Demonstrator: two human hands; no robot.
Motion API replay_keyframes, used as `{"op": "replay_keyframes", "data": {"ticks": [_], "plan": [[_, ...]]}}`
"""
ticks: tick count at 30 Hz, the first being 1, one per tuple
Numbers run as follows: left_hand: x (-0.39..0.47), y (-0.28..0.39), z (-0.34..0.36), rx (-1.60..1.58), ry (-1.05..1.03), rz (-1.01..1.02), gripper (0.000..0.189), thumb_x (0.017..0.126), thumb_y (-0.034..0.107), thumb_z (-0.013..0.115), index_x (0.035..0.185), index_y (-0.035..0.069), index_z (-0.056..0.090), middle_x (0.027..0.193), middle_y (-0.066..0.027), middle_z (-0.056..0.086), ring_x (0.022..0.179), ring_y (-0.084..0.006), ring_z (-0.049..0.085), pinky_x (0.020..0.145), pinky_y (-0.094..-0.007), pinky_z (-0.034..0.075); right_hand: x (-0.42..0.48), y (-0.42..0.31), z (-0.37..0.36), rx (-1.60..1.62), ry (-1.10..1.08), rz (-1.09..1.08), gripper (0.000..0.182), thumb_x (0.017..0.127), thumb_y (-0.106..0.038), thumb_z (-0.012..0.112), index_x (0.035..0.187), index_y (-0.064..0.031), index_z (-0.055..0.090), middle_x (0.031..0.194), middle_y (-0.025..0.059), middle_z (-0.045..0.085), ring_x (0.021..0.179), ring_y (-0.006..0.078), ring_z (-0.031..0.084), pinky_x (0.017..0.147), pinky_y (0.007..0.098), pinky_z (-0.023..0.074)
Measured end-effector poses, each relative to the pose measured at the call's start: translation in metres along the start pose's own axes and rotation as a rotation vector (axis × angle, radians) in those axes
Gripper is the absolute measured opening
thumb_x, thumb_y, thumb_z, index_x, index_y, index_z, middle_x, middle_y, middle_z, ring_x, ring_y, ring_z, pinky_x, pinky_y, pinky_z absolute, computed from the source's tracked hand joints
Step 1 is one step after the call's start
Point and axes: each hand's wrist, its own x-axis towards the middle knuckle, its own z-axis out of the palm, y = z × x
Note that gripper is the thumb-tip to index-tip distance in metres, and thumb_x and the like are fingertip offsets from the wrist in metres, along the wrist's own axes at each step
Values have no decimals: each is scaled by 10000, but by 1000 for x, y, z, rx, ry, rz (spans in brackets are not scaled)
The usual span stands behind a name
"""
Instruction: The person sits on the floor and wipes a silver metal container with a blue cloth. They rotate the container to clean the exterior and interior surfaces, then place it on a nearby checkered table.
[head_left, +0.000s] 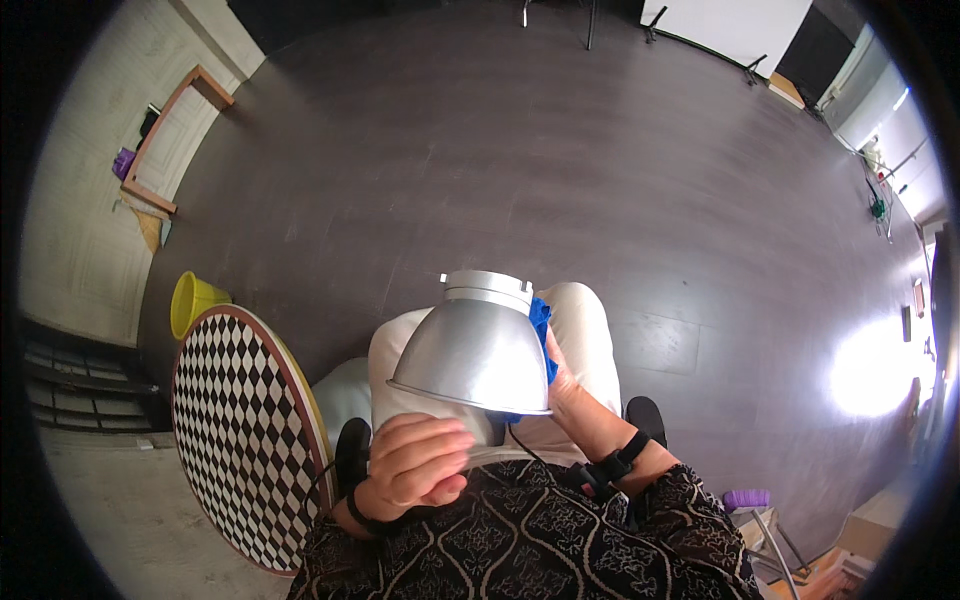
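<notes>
A silver metal lamp reflector (474, 352), bell-shaped with a collar and small tabs, is above my lap, its wide rim towards my body. My right hand (559, 360) supports it from the right side, with a blue cloth (541, 337) between palm and metal; most of its fingers are hidden behind the reflector. Just below the rim, to the left, my left hand (420, 461) is raised with curled fingers and holds nothing visible. More blue material shows under the rim, beside a thin dark cable (529, 444).
At my left stands a round table top (244, 435) with a black-and-white diamond pattern, beside a yellow bucket (196, 300). A wooden frame (161, 142) leans by the left wall. Lower right are a purple roll (746, 500) and metal legs (776, 551).
</notes>
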Motion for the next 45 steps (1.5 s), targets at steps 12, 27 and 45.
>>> {"op": "replay_keyframes", "data": {"ticks": [12,27,45], "plan": [[21,-11,41,-1068,690,-1101,486,797,172,538,1222,-10,389,1217,-96,463,1147,-214,419,977,-377,303,4,0,-13,-297,53,-317,574,850,-466,479,1255,-70,388,1180,98,498,1043,211,511,899,356,427],[-20,-40,74,-786,555,-1260,352,792,-22,520,1140,-33,467,1103,-72,523,996,-150,503,885,-293,381,-8,40,3,-860,158,-538,332,873,-172,455,1161,-7,431,1088,72,471,1009,142,436,884,267,351],[-57,-39,44,-246,-383,-979,127,758,50,523,847,-35,554,781,-193,582,717,-305,560,640,-374,438,-15,13,25,-1892,-172,-1130,521,674,-167,586,1140,35,467,1257,240,402,1179,409,373,962,463,290]]}}
